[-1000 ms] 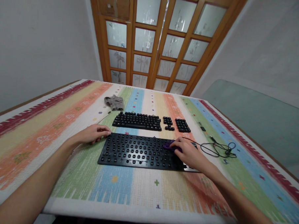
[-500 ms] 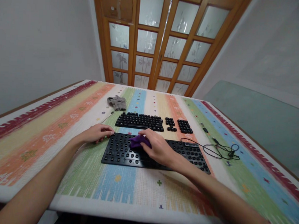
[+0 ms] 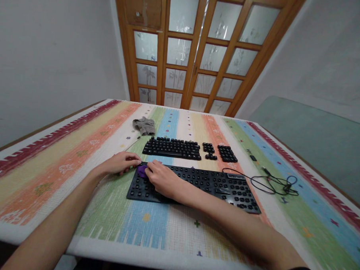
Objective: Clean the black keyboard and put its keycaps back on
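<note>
A black keyboard base [image 3: 203, 183] without its keycaps lies near the front of the table, its bare switch posts showing. My right hand [image 3: 163, 179] is closed on a purple cloth [image 3: 142, 171], which presses against the base's upper left part. At the upper left corner, my left hand [image 3: 122, 163] grips the keyboard's edge between thumb and fingers. Behind the base, the removed black keycaps [image 3: 172, 148] are laid out in keyboard order, with a number-pad group [image 3: 227, 153] and a smaller group [image 3: 209, 150] to the right.
A crumpled grey cloth [image 3: 143, 126] lies at the back left, beside a thin dark-tipped stick [image 3: 132, 144]. The keyboard's black cable [image 3: 270, 184] is coiled on the right, near a small black piece [image 3: 253, 158]. Striped cloth covers the table [image 3: 101, 223].
My right hand has moved left with the purple cloth, from the base's middle to its upper left corner. My left hand stays at the corner; the view has shifted slightly.
</note>
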{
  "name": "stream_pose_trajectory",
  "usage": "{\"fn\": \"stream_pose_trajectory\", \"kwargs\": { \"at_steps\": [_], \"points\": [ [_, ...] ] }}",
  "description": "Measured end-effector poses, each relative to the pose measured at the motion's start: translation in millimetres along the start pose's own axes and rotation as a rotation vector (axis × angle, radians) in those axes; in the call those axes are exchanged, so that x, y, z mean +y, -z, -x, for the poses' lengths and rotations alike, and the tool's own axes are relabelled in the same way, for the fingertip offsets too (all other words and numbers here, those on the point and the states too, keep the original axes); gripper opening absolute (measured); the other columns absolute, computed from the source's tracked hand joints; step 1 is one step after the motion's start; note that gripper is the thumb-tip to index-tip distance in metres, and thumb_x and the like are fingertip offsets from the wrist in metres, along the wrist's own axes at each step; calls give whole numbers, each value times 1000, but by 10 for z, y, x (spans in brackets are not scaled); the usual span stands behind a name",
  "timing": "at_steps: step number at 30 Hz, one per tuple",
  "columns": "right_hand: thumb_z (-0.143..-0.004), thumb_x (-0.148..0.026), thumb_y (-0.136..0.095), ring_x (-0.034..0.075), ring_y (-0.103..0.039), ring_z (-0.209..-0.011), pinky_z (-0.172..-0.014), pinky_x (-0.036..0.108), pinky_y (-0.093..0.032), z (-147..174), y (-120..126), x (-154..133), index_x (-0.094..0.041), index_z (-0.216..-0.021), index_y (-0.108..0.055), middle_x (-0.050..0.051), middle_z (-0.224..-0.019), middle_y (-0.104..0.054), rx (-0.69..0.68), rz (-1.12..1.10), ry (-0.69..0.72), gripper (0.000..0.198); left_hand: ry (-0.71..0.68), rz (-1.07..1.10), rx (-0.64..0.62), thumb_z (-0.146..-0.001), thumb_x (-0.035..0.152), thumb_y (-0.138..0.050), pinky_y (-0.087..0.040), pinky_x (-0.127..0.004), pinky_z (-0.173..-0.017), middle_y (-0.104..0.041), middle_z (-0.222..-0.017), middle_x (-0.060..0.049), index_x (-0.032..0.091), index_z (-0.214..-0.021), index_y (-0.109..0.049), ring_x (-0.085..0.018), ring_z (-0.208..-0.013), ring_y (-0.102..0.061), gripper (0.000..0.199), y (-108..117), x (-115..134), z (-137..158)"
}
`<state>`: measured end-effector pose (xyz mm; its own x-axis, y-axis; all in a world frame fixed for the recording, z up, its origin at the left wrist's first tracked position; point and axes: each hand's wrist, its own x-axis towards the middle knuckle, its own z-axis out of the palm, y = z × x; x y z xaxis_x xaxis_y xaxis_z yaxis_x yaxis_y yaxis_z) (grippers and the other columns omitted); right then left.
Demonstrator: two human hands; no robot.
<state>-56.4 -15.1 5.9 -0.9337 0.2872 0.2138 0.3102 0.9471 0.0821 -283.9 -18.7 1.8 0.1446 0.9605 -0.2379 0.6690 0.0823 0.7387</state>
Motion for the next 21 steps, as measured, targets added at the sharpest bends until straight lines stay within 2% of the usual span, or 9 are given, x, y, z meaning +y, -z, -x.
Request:
{"fn": "stream_pose_trajectory", "kwargs": {
  "at_steps": [6, 15, 21],
  "points": [
    [-91, -2, -44, 25, -55, -95, -83, 37, -49, 33, 111, -20, -4, -97, -66, 17, -99, -61, -68, -11, -37, 22, -9, -3, -6, -78, 59, -57, -39, -20, -36, -45, -53, 5, 18, -97, -66, -12, -41, -44, 47, 11, -12, -5],
    [-84, 4, -47, 25, -53, -100, -84, 39, -50, 190, 211, 47, -3, -103, -64, 19, -107, -59, -129, -111, -129, 26, -4, -2, -14, -80, 58, -58, -38, -20, -36, -48, -54, 5, 18, -99, -67, -11, -39, -43, 46, 15, -11, 5],
    [-90, 3, -40, 23, -55, -100, -84, 36, -48, 383, 282, 84, -3, -99, -65, 18, -104, -59, -173, -101, -234, 28, 3, 0, -13, -80, 55, -59, -38, -20, -37, -48, -54, 4, 18, -99, -68, -12, -41, -45, 43, 15, 7, 6]
  ]
}}
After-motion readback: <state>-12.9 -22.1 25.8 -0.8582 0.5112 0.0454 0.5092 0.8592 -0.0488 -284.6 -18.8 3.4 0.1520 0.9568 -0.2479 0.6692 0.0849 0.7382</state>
